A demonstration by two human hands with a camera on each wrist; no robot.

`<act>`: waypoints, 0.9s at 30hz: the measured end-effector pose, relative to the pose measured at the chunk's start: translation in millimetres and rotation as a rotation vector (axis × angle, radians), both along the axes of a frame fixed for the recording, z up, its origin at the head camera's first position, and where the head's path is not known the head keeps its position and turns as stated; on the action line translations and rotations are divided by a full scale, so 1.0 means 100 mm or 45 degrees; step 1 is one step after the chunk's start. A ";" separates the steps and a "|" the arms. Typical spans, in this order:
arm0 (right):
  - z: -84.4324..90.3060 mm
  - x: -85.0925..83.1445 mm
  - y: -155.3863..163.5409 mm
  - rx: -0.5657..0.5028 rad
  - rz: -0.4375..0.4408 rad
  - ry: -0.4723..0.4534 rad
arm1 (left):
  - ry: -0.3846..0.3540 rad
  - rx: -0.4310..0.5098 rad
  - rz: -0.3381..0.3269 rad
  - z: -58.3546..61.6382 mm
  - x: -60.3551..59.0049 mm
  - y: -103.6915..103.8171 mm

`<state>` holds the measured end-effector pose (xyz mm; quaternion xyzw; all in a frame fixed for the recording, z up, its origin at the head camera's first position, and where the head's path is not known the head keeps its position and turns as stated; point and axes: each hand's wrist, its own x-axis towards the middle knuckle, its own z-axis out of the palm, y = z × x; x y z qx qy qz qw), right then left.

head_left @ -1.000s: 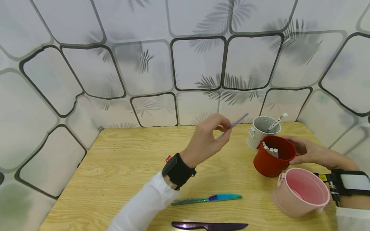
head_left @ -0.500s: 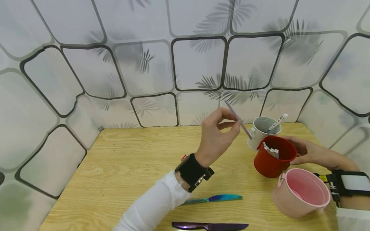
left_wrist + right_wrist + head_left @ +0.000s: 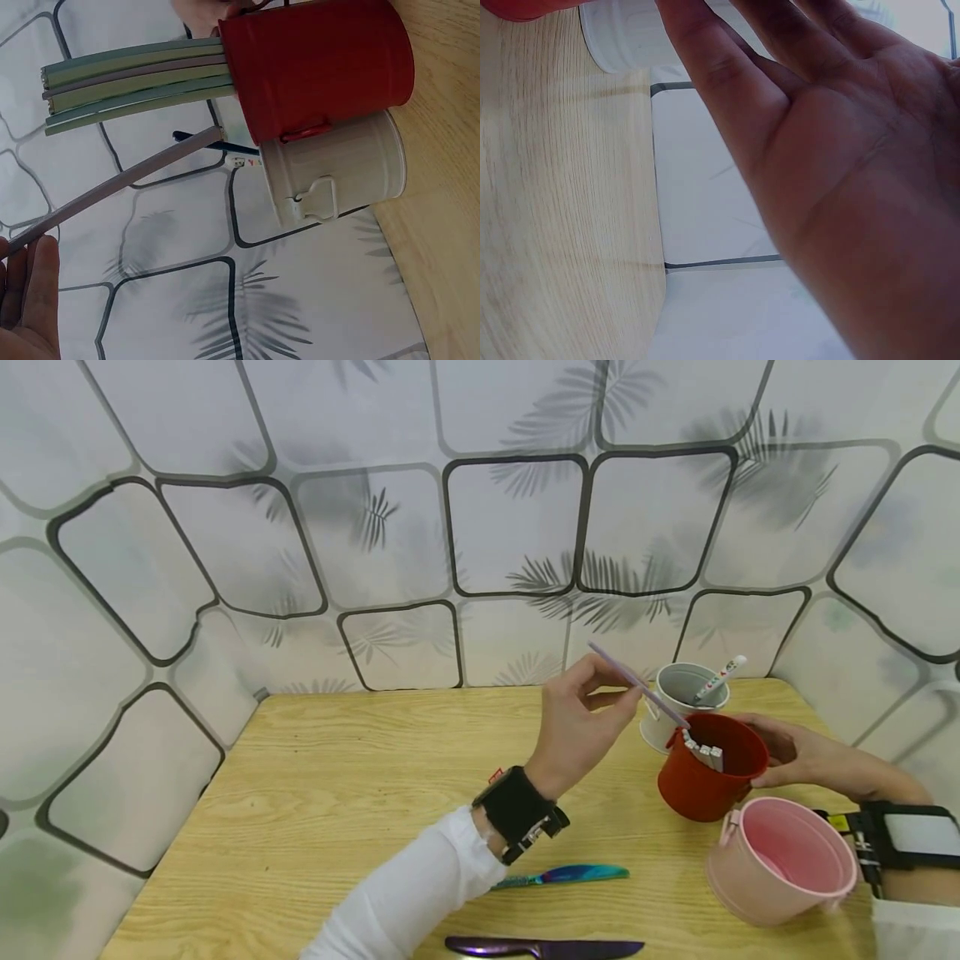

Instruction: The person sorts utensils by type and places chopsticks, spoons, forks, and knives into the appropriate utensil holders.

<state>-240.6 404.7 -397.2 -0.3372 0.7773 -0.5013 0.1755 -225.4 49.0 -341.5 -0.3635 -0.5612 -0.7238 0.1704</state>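
Observation:
My left hand (image 3: 581, 722) pinches a thin purple stick (image 3: 647, 692) between thumb and fingers, slanting down to the right. In the head view its lower tip overlaps the red bucket's left rim; in the left wrist view that tip (image 3: 214, 136) shows beside the bucket's mouth, apart from it. The red bucket (image 3: 697, 797) stands upright with a bundle of sticks (image 3: 142, 71) inside, green, yellowish and purple, their pale ends showing from above. My right hand (image 3: 821, 756) grips the red bucket's right side, thumb at the front and fingers behind, partly hidden.
Behind the red bucket is a white bucket (image 3: 660, 722) holding a white marker (image 3: 720, 680) and a dark pen (image 3: 182, 137). A pink bucket (image 3: 750, 885) stands in front. Two knives, one rainbow-coloured (image 3: 585, 872) and one purple (image 3: 577, 948), lie on the wooden table (image 3: 315, 793).
My left hand has moved right toward the red bucket. The purple stick has turned from pointing up-right to slanting down-right, then lowered to the bucket's rim. The right hand stays put.

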 end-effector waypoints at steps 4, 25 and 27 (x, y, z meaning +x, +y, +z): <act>0.00 0.00 0.00 0.003 -0.002 0.002 | -0.047 -0.029 -0.010 -0.05 -0.01 0.04; -0.01 0.00 0.00 -0.020 0.003 -0.025 | -0.089 -0.298 0.033 -0.27 -0.10 0.26; -0.01 0.00 0.00 -0.020 0.003 -0.027 | -0.078 -0.337 0.046 -0.28 -0.12 0.28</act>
